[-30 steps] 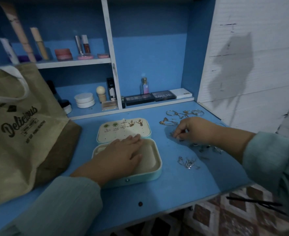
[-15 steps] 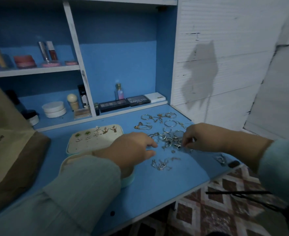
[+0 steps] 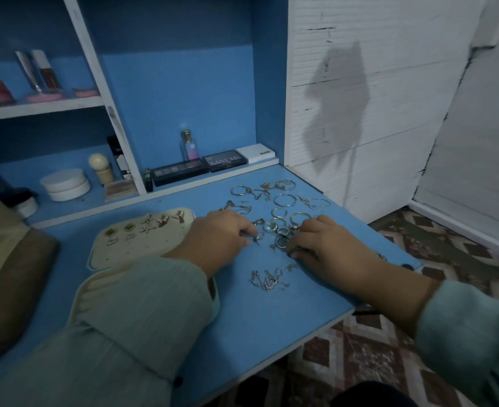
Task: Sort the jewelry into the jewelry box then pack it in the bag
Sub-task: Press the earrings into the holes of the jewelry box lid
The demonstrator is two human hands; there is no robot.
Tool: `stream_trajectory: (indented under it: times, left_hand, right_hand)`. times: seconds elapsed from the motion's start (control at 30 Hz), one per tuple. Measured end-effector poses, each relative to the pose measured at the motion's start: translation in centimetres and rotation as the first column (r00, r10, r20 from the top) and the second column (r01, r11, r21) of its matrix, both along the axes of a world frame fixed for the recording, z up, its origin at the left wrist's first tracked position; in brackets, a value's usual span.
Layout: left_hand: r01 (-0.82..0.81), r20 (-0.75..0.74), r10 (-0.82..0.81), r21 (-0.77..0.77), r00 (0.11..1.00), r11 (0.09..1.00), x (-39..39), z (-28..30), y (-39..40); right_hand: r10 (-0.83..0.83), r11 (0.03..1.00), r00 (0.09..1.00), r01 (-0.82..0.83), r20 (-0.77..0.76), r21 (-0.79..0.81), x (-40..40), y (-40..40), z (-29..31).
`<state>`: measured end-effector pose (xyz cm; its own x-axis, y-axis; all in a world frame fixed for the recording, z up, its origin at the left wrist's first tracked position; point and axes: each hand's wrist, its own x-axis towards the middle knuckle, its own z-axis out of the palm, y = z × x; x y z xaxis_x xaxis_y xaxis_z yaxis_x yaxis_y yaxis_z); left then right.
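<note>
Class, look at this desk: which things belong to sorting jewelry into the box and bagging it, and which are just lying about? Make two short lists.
Belongs to the job:
jewelry box
loose rings
silver chain
bag
left hand
right hand

Just lying about:
eyeshadow palettes
perfume bottle
white jar
lip glosses

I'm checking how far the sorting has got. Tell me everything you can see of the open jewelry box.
The pale mint jewelry box lies open on the blue desk, left of the loose jewelry. Its lid lies back, showing a cream perforated panel that carries about nine small earrings in two rows: two green studs, star and butterfly shapes, two silver pieces. The padded cream tray nearer the person is mostly hidden under the left sleeve, which lies across it. Neither hand touches the panel.
</note>
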<state>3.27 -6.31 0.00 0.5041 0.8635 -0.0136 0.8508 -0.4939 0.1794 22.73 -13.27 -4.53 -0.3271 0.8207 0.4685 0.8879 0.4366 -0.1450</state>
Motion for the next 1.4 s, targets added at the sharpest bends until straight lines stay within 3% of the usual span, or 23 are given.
stream_trajectory:
  times: [0.17, 0.3, 0.5, 0.8, 0.93, 1.03, 1.17, 1.3, 1.4]
  left_hand:
    - [-0.085, 0.077, 0.083, 0.014, 0.994, 0.996, -0.8, -0.3, 0.4]
    - [-0.071, -0.052, 0.076, 0.086, 0.996, 0.994, -1.2, 0.0, 0.3]
    - [-0.082, -0.182, 0.107, 0.139, 0.977, 0.987, -1.2, 0.2, 0.1]
    - [-0.038, -0.21, 0.078, 0.189, 0.974, 0.981, -1.2, -0.1, -0.4]
    - [-0.07, -0.068, 0.083, 0.172, 0.994, 0.983, -1.3, 0.4, -0.5]
    - [-0.124, 0.149, 0.107, 0.104, 0.983, 0.987, -2.1, 1.3, -0.8]
    - [-0.164, 0.453, 0.168, -0.047, 0.875, 0.985, -5.1, 1.5, -1.2]
    - [-0.203, 0.516, 0.195, -0.042, 0.834, 0.978, -8.5, 2.0, -1.4]
    - [-0.291, 0.642, 0.279, -0.09, 0.714, 0.953, -11.2, 1.9, -1.4]
  right_hand:
    - [-0.022, 1.0, 0.989, 0.024, -0.148, 0.014, -0.4, -0.1, -0.7]
    - [-0.022, 0.998, 0.968, 0.036, -0.25, 0.053, -0.1, -0.2, -0.9]
    - [-0.019, 0.999, 0.963, 0.032, -0.268, 0.042, -0.3, -0.5, -0.9]
    - [-0.093, 0.992, 0.964, 0.112, -0.251, 0.062, -0.5, -1.0, -0.8]
    - [-0.076, 0.994, 0.963, 0.094, -0.259, 0.058, -0.6, -1.0, -0.5]
    - [-0.057, 0.998, 0.966, 0.061, -0.252, 0.006, -0.9, -0.9, 0.0]
    - [-0.059, 0.997, 0.943, 0.037, -0.326, -0.074, -2.7, -0.3, 1.9]
    - [-0.052, 0.989, 0.92, -0.007, -0.388, -0.15, -6.0, 1.0, 4.0]
    - [-0.054, 0.976, 0.895, -0.046, -0.442, -0.213, -8.5, 2.1, 5.4]
